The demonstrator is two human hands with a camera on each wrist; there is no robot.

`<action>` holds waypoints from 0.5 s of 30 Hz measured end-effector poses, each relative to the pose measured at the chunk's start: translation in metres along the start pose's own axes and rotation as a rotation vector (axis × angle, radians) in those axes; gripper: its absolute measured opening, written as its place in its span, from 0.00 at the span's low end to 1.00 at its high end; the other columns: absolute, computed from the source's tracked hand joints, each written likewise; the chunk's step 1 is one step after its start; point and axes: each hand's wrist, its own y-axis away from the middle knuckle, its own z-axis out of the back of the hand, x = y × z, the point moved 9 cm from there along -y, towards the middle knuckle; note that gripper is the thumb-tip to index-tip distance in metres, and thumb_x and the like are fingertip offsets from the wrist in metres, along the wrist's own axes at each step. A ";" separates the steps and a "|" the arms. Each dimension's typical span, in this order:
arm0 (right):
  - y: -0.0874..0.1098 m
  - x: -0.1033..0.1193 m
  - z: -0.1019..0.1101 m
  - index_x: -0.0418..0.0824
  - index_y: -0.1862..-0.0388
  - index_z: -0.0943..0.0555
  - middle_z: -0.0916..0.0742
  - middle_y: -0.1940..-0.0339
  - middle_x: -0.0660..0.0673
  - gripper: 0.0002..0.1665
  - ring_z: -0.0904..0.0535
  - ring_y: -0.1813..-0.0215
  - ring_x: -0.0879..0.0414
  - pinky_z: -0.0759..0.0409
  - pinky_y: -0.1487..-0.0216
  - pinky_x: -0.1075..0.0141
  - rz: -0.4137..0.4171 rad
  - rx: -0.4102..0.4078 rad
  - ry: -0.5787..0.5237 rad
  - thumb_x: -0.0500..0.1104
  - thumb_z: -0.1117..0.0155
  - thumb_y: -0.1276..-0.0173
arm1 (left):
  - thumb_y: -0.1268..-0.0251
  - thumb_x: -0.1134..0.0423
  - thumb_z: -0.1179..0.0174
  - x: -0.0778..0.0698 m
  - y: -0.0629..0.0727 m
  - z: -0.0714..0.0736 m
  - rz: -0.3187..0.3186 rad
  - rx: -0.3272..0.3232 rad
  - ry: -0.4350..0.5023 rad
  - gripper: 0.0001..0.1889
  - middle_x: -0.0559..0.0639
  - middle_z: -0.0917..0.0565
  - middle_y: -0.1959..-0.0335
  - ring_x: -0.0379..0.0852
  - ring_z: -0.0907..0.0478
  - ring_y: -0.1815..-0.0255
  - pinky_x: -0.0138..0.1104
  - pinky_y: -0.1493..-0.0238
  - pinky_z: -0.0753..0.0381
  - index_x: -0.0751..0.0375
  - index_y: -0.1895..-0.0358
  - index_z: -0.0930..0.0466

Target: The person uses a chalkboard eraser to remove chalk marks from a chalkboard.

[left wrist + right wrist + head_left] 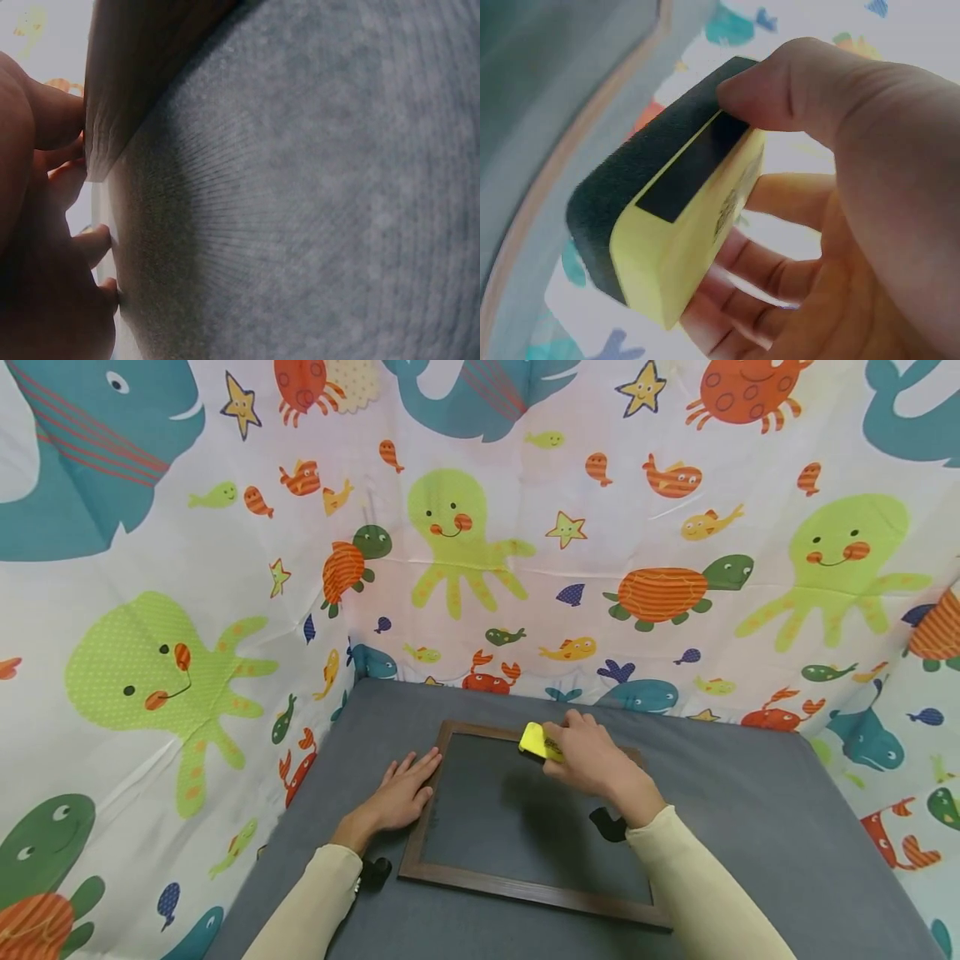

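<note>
A yellow board eraser [694, 217] with a dark felt pad is gripped between the thumb and fingers of my right hand [588, 756]. In the head view the eraser [535, 742] is held above the far part of a blackboard [487, 810] with a brown wooden frame, and its shadow falls on the dark surface. My left hand [401, 793] rests at the left side of the frame [525, 887], fingers spread straight. The left wrist view shows fingertips [71, 180] against the frame's edge [112, 112] and the grey cloth.
The blackboard lies flat on a table covered in grey cloth [757, 827]. Curtains [510, 560] printed with sea animals stand around the back and both sides. Black wrist-camera mounts [375, 872] sit at both wrists, under the cream sleeves [315, 893].
</note>
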 end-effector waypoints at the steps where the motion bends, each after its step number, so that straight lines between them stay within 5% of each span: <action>1: 0.003 -0.008 0.006 0.36 0.30 0.17 0.19 0.50 0.37 0.31 0.27 0.50 0.43 0.24 0.51 0.49 -0.022 -0.012 -0.009 0.47 0.26 0.28 | 0.12 0.60 0.50 -0.002 0.000 0.000 0.004 0.003 -0.008 0.34 0.56 0.47 0.07 0.76 0.56 0.10 0.77 0.19 0.64 0.60 0.10 0.45; 6: 0.027 -0.058 0.028 0.31 0.39 0.16 0.21 0.59 0.38 0.25 0.27 0.55 0.43 0.28 0.60 0.54 -0.148 -0.072 -0.052 0.46 0.29 0.28 | 0.14 0.64 0.49 -0.012 0.001 0.004 0.046 0.023 -0.038 0.34 0.60 0.46 0.08 0.77 0.55 0.10 0.75 0.17 0.63 0.63 0.11 0.45; 15: 0.090 -0.147 0.035 0.25 0.46 0.20 0.21 0.64 0.34 0.28 0.25 0.59 0.40 0.25 0.65 0.54 -0.439 -0.053 -0.094 0.51 0.32 0.24 | 0.10 0.61 0.49 -0.004 0.000 0.000 0.081 0.051 -0.114 0.34 0.53 0.49 0.07 0.71 0.56 0.08 0.72 0.15 0.61 0.58 0.09 0.47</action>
